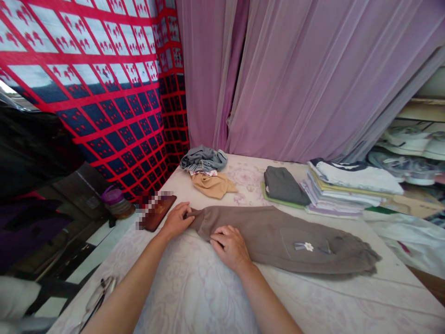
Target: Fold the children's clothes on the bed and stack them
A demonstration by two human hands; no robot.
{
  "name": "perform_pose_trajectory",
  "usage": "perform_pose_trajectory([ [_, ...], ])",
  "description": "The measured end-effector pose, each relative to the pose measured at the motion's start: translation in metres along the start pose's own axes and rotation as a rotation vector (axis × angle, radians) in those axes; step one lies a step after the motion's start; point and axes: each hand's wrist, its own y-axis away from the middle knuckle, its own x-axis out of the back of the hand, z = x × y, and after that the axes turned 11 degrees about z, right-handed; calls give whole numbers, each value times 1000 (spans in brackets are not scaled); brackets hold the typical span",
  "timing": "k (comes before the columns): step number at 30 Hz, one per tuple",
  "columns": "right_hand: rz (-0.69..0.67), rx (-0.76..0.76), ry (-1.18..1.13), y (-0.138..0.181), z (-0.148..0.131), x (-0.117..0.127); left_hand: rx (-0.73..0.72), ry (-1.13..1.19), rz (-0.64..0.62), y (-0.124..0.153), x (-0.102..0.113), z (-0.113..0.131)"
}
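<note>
A pair of grey-brown trousers [267, 232] lies folded lengthwise across the bed, with a small white flower patch near its gathered right end. At the narrow left end, my left hand [179, 219] pinches the cloth between thumb and fingers. My right hand [229, 246] is a little to the right, its fingers curled together on the near edge of the trousers. Its fingertips are partly hidden. Just left of my left hand lies a dark red flat case [160, 213], partly blurred out.
Crumpled clothes [205, 160] sit at the back, a tan piece [212, 184] in front. Right of them are a folded dark grey garment [285, 185] and a stack of folded clothes [351, 185]. Eyeglasses [99, 294] lie at the near left edge. A purple-lidded jar [118, 204] stands beyond.
</note>
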Motion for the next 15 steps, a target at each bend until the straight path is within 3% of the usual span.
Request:
perform_pose_trajectory([
  [12,51,17,-109,4,-3,0,49,-216,-200,-19,15,17],
  [15,14,-6,-138,0,-4,3,60,-104,-254,-22,20,21],
])
